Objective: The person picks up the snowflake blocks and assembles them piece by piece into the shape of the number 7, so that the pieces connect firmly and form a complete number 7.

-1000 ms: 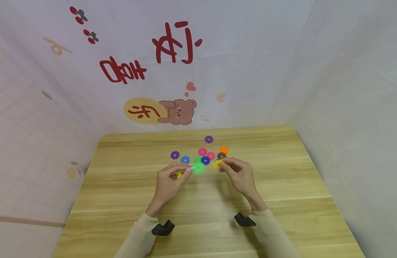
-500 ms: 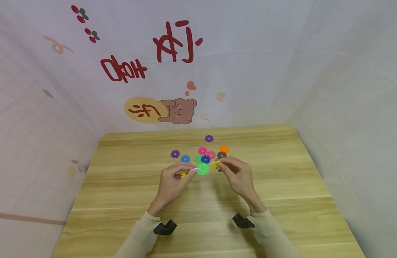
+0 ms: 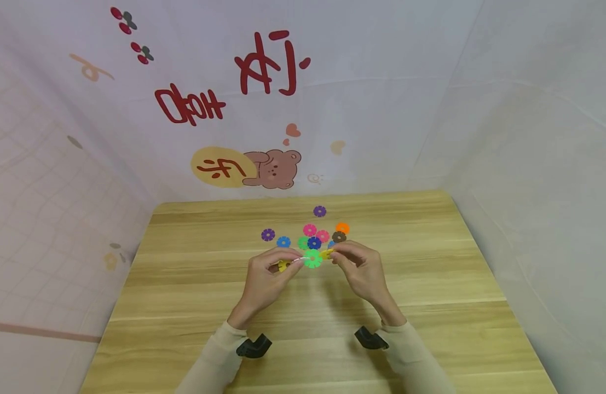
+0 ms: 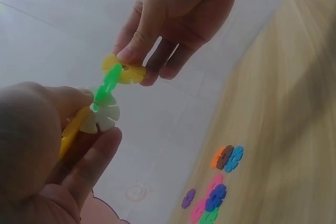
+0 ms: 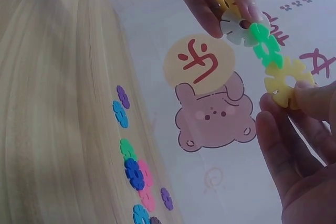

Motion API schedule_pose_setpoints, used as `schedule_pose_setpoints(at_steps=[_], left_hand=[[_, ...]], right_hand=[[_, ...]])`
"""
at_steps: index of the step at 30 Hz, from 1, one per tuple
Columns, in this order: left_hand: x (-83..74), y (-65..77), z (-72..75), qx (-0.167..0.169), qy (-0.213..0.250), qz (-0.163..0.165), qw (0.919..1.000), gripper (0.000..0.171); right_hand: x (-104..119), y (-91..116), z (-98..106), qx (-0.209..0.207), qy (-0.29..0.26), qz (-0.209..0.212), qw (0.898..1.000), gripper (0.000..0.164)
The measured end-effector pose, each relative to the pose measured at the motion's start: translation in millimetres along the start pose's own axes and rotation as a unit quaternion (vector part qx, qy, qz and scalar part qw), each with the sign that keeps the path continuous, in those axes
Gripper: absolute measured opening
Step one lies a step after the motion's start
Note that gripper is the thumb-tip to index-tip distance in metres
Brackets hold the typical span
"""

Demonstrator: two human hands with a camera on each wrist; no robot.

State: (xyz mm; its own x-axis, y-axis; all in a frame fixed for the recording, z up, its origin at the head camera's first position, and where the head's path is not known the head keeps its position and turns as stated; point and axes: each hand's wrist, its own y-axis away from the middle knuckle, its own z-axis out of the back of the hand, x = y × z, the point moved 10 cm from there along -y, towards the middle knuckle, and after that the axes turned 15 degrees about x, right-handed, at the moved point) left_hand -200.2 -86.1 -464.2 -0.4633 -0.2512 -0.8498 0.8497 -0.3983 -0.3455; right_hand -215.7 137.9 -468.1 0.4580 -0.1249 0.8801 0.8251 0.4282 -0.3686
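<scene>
My left hand (image 3: 265,276) pinches a white notched snowflake disc (image 4: 104,118) between thumb and fingers. A yellow disc (image 4: 72,129) is slotted to it on the palm side, and a bright green disc (image 3: 312,264) on the other side, making a short chain. My right hand (image 3: 365,269) pinches another yellow disc (image 5: 278,83) by its edge. In both wrist views the green disc's far edge meets this yellow disc's rim at an angle. Both hands are raised over the wooden table, facing each other.
Loose discs lie on the table (image 3: 303,328) beyond the hands: purple (image 3: 268,235), light blue (image 3: 283,242), pink (image 3: 310,230), dark blue (image 3: 314,243), brown (image 3: 339,237) and orange (image 3: 342,228) among them. A printed white cloth (image 3: 381,109) hangs behind and at the sides.
My left hand has moved right with the chain, closing the gap to the right hand. The yellow disc in my right hand has turned nearly edge-on to the head view and reached the green disc.
</scene>
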Motion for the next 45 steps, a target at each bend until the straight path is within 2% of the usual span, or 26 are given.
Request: schedule_pose_setpoints(at_steps=[13,21,32,45], left_hand=[[-0.6,-1.3,-4.4,0.022,0.025,-0.009,0.9994,0.007],[-1.5,-3.1,-6.0,0.038,0.054,-0.009,0.9978,0.008],[-4.1,-7.2,-9.4,0.050,0.068,-0.041,0.9956,0.008],[-7.8,-11.9,-13.0,0.060,0.091,-0.042,0.9932,0.006]], right_hand=[[-0.8,3.5,1.5,-0.011,-0.008,0.041,0.999,0.018],[-2.2,3.9,1.1,-0.001,-0.022,0.045,0.999,0.017],[-1.3,2.4,5.9,0.023,-0.029,0.042,0.998,0.018],[3.7,3.0,8.1,0.009,-0.026,0.068,0.997,0.018]])
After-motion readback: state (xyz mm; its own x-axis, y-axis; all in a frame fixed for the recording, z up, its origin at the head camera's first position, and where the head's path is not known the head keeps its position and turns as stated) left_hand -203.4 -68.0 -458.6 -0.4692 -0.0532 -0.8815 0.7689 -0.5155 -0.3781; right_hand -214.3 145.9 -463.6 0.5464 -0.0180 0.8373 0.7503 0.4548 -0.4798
